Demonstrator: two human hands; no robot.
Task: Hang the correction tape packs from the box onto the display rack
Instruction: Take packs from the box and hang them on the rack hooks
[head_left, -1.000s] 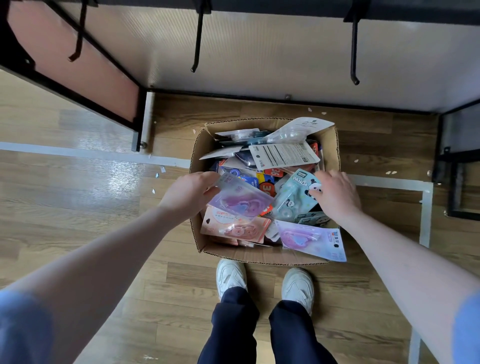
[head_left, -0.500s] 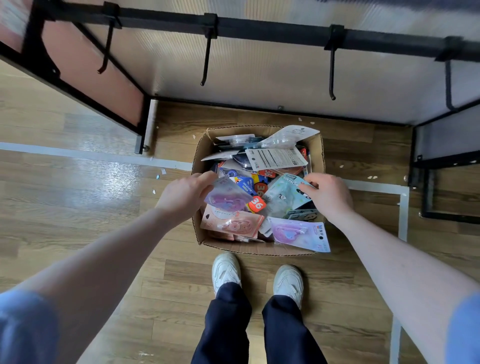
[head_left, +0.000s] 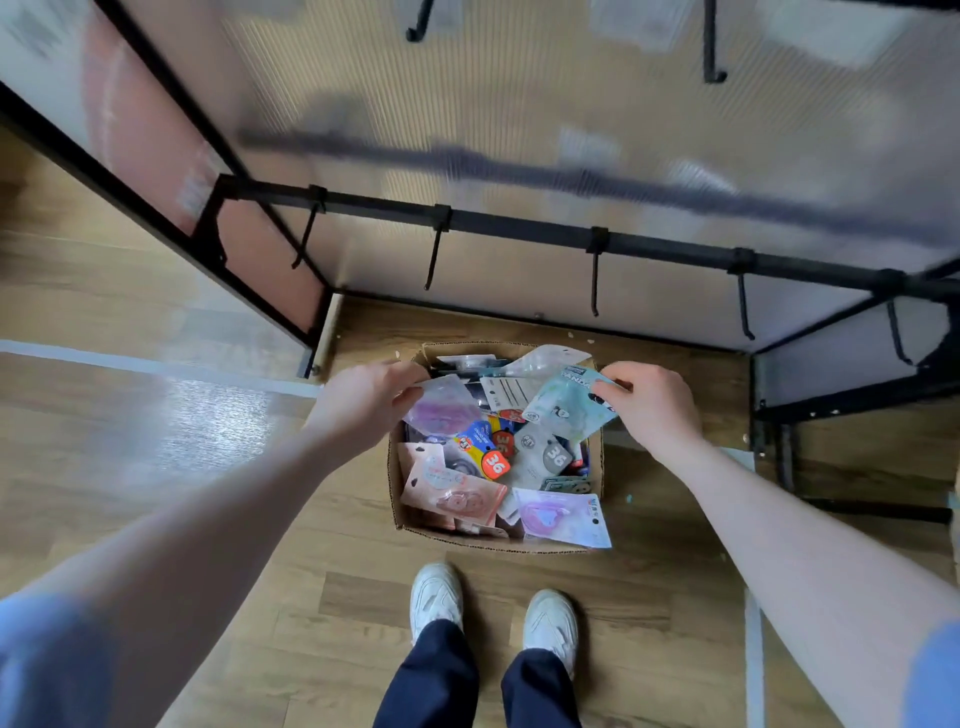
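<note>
We have a pack in each hand above the cardboard box (head_left: 597, 470), which sits on the wooden floor (head_left: 182, 467) just in front of the display rack (head_left: 519, 228). Our left hand (head_left: 363, 402) has its grip pinched on the edge of a purple-tinted correction tape pack (head_left: 441, 408), and our right hand (head_left: 652, 405) pinches the corner of a pale blue panda pack (head_left: 563, 402). Many more packs lie heaped in the box, one lilac pack (head_left: 563, 517) jutting over its near rim.

The nearest row of black hooks (head_left: 434, 260) hangs bare, so most of the work looks undone. What worries us is the thin edge hold: slick plastic sleeves could slip and drop back into the pile. With both hands loaded (neither free to steady a hook), we may miss the small hang hole, or bend the card top by forcing it. The upper rack is blurred, so we cannot tell what hangs there.
</note>
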